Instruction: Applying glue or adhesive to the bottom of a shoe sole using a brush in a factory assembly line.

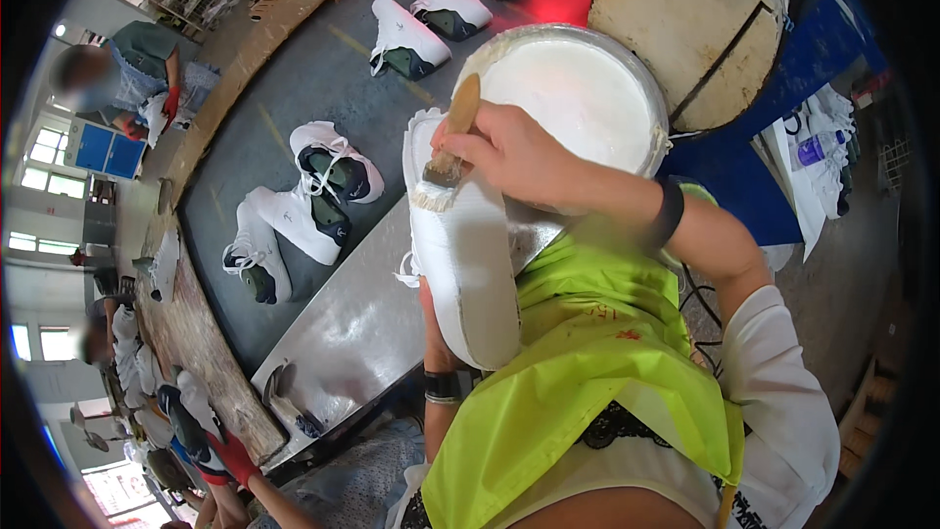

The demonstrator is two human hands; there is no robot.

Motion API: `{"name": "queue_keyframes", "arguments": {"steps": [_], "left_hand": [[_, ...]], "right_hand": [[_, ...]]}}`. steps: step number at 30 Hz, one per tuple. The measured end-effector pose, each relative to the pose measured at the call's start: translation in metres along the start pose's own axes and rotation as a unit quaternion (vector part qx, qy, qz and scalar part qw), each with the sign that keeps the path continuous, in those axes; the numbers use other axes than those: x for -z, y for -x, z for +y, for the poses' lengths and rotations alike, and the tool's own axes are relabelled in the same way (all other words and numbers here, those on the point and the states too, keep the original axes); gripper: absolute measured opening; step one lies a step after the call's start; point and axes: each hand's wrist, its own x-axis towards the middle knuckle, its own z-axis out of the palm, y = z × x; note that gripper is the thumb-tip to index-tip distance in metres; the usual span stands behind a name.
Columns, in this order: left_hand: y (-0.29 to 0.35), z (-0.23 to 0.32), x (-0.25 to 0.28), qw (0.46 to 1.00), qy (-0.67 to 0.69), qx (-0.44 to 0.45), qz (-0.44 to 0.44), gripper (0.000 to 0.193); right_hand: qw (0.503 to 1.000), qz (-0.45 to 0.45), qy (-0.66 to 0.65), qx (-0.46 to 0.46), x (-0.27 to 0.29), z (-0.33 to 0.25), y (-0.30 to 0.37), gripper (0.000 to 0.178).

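A white shoe upper is tilted in front of me with its pale underside facing up. My left hand holds it from below; most of its fingers are hidden behind the shoe. My right hand grips a paintbrush by its wooden handle. The brush's white-coated bristles touch the upper end of the shoe's underside. Just beyond my right hand stands a wide round basin of white liquid, its rim crusted.
On the dark conveyor belt lie several white shoe uppers with dark green toes. A metal ledge runs along its near side. Co-workers in red gloves handle shoes at the left. A purple-labelled bottle lies at right.
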Motion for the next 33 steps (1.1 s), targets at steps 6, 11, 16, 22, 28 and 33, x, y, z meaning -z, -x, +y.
{"name": "queue_keyframes", "arguments": {"steps": [6,11,16,22,28,33], "left_hand": [[0.249,0.307,0.148,0.408,-0.717,-0.097,0.557,0.063],[0.329,0.398,0.325,0.741,-0.554,0.008,0.378,0.053],[0.184,0.238,0.213,0.810,-0.396,-0.194,0.387,0.053],[0.027,0.048,0.029,0.967,-0.155,-0.163,0.122,0.053],[-0.002,0.010,-0.020,0.975,-0.158,-0.136,0.070,0.053],[-0.001,0.008,-0.032,0.967,-0.194,-0.146,0.074,0.053]], "right_hand": [[0.982,0.139,0.126,0.014,0.018,0.011,-0.029,0.024],[0.986,0.138,0.042,-0.081,0.010,0.019,0.034,0.024],[0.990,0.104,0.048,-0.087,0.016,0.010,0.036,0.021],[0.991,0.105,0.035,0.079,0.000,0.008,-0.004,0.011],[0.963,0.015,0.033,0.268,-0.012,-0.001,0.050,0.014],[0.998,0.030,0.035,0.032,-0.003,-0.007,-0.014,0.020]]}}
